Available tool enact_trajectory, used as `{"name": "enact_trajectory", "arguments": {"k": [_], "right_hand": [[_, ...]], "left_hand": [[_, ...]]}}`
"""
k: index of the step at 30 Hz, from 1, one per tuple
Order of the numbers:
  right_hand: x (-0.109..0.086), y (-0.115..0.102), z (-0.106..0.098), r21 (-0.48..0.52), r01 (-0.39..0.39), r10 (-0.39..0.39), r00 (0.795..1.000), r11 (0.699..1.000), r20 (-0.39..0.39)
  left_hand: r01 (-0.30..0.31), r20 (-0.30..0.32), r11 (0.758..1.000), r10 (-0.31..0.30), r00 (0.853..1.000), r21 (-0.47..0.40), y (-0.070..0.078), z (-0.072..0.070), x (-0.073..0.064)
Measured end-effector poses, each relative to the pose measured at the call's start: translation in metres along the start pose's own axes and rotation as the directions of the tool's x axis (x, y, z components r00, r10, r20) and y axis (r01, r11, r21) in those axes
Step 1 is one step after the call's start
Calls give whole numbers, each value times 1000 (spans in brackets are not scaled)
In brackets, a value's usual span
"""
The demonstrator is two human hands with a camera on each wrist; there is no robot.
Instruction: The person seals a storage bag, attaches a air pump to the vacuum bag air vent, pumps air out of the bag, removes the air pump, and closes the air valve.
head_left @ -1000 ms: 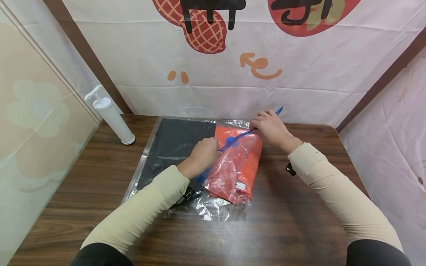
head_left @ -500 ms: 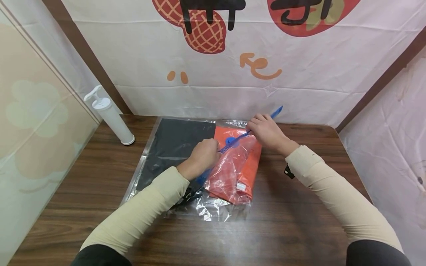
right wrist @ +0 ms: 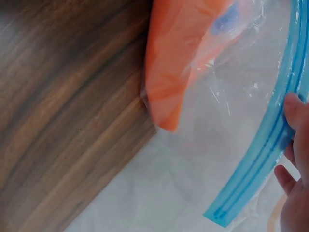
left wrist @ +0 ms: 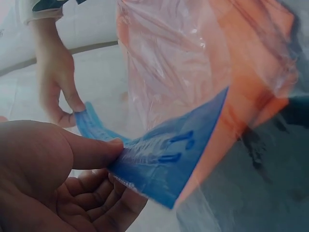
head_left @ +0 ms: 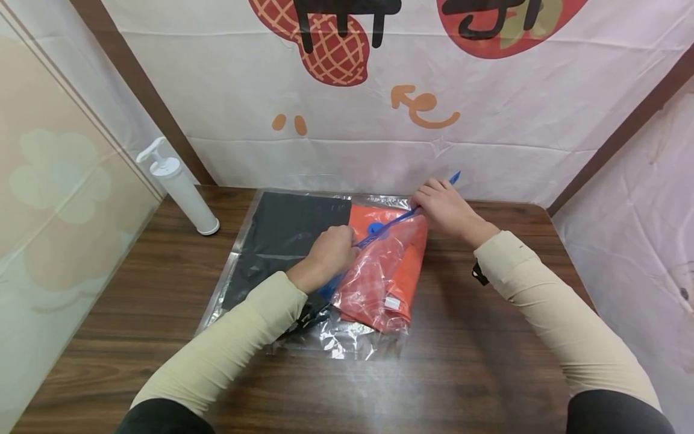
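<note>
A clear plastic bag [head_left: 374,271] with a folded orange cloth [head_left: 409,274] showing through it lies on the table. Its blue zip seal [head_left: 387,229] runs slantwise between the two hands, raised over the cloth. My left hand [head_left: 331,250] pinches the near stretch of the seal between thumb and fingers; in the left wrist view, the blue end strip [left wrist: 169,154] sticks out past the thumb. Farther back, my right hand [head_left: 444,205] pinches the seal, its blue tip poking out beyond the fingers. A round blue valve [head_left: 374,228] shows on the orange side.
Left of the orange cloth, a folded dark cloth [head_left: 293,223] lies under clear plastic. A white hand pump [head_left: 184,193] stands tilted at the table's back left. Printed fabric [head_left: 347,163] hangs behind the wooden table [head_left: 466,361] and at both sides.
My right hand slid slightly toward the left hand along the seal, then back out toward the seal's far tip. The left hand has stayed in place.
</note>
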State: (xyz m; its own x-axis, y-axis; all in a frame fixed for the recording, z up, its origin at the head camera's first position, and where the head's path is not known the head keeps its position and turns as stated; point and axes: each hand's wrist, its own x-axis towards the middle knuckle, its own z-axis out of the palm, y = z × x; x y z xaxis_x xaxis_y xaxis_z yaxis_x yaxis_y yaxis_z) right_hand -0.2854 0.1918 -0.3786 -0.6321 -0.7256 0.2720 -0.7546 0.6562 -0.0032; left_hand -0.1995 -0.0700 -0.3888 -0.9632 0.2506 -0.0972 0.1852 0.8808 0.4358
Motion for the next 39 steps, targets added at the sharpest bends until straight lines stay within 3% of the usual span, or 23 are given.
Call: {"name": "enact_trajectory", "arguments": {"k": [18, 39], "right_hand": [[-3, 9, 0, -9, 8, -8, 999, 1000, -38], [-7, 17, -6, 10, 11, -11, 1000, 1000, -29]], "left_hand": [[32, -2, 999, -32, 999, -17, -1, 1, 0], [12, -10, 999, -11, 1000, 32, -3, 1, -1]]}}
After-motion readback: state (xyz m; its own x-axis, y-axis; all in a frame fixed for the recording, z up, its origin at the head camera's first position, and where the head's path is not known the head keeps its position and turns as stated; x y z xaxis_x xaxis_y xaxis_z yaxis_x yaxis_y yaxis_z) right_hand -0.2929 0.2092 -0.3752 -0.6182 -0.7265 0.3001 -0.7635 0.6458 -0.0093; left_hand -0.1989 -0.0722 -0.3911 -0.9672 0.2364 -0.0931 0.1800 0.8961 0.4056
